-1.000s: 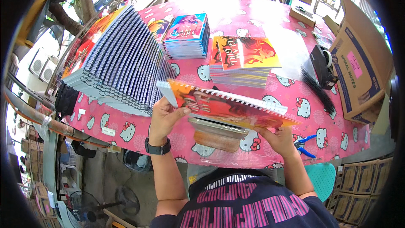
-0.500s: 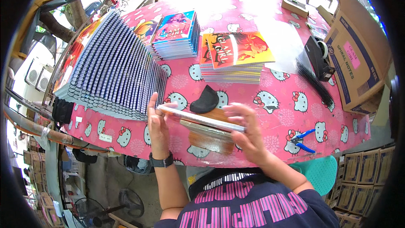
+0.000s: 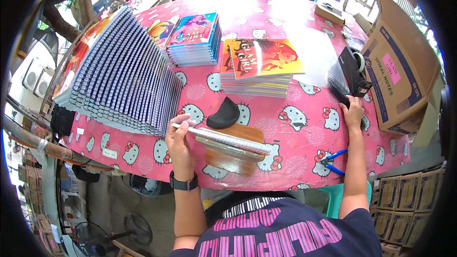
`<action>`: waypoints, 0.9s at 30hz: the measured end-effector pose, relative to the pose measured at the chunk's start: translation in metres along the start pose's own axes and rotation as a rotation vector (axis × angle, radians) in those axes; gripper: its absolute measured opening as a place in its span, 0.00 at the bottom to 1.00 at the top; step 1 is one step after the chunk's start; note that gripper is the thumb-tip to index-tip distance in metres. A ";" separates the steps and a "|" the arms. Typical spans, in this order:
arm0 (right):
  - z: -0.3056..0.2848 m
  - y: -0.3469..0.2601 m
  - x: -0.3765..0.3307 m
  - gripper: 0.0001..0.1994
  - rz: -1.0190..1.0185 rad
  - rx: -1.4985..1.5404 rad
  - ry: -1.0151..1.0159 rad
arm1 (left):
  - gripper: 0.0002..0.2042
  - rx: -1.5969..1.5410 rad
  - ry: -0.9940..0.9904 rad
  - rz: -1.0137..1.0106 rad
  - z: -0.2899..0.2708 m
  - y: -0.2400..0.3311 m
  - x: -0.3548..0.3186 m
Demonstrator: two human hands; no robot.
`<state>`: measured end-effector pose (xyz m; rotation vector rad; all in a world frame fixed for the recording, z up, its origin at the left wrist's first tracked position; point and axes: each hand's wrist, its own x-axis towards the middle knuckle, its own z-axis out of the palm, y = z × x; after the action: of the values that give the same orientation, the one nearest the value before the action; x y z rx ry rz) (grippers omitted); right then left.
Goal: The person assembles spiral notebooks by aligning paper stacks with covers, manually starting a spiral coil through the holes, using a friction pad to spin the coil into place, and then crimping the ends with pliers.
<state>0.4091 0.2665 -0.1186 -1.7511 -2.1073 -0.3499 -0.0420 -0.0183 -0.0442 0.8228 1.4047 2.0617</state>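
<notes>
My left hand (image 3: 181, 143) grips the left end of a thin unbound notebook block (image 3: 233, 141), its page edges turned up. The block leans over a wooden board (image 3: 245, 163) with a clear, shiny surface near the table's front. Off to the right, my right hand (image 3: 352, 113) has its fingers closed on the near part of a bunch of black spiral coils (image 3: 337, 89); how many coils it grips is hidden. A black half-round pad (image 3: 224, 113) lies just beyond the board. Blue-handled cutters (image 3: 332, 162) rest beside my right forearm.
A tall row of spiral-bound notebooks (image 3: 126, 74) stands at the left. Stacks of blue-covered notebooks (image 3: 194, 35) and orange-yellow notebooks (image 3: 264, 62) sit farther back. A black tape dispenser (image 3: 353, 74) and an open cardboard box (image 3: 400, 76) line the right side of the pink table (image 3: 314, 135).
My right hand has left the right end of the notebook block and moved right to the black coils. My left hand keeps hold of the block.
</notes>
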 end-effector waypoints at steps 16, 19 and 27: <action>-0.153 -0.118 -0.003 0.24 -0.172 0.688 -0.008 | 0.17 1.075 -0.363 0.714 0.094 0.003 -0.057; -0.199 -0.182 -0.055 0.22 -0.241 1.025 -0.518 | 0.16 1.036 -0.406 0.677 0.093 0.014 -0.056; -0.184 -0.211 -0.087 0.13 -0.499 1.178 -0.504 | 0.10 0.771 -0.536 0.687 0.073 0.029 -0.045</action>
<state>0.2390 0.0711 0.0185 -0.6295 -2.2345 1.1054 0.0401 -0.0134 -0.0056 2.2354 1.7284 1.4314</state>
